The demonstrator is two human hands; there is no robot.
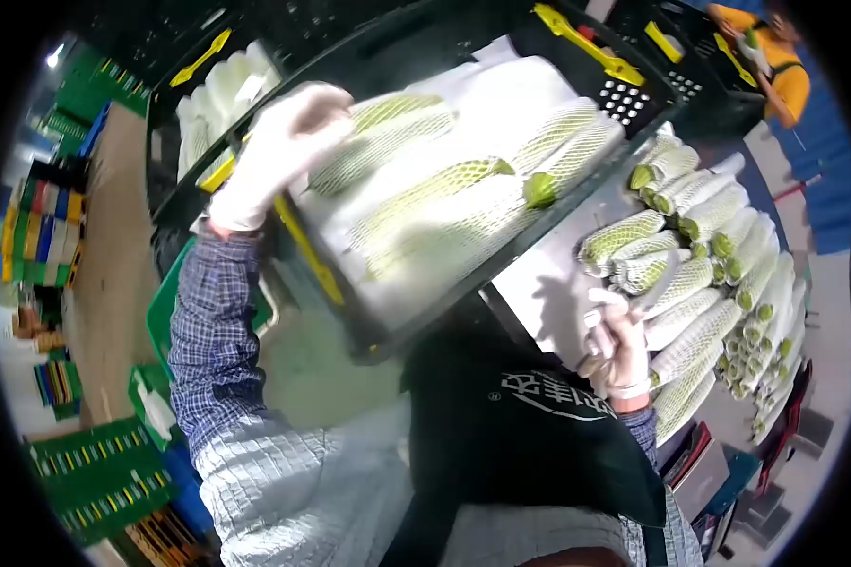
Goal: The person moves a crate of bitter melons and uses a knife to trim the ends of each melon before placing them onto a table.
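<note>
Okay, left hand in a white glove (288, 146), upper left of frame, fingers curled above the left end of a black plastic crate (537, 227); blurred, can't tell if gripping. Long green vegetables in white netting (435, 194) lie inside, upper centre. Right hand in a white glove (619, 345), right of centre, fingers half bent near a pile of netted vegetables (698, 326); hold unclear.
</note>
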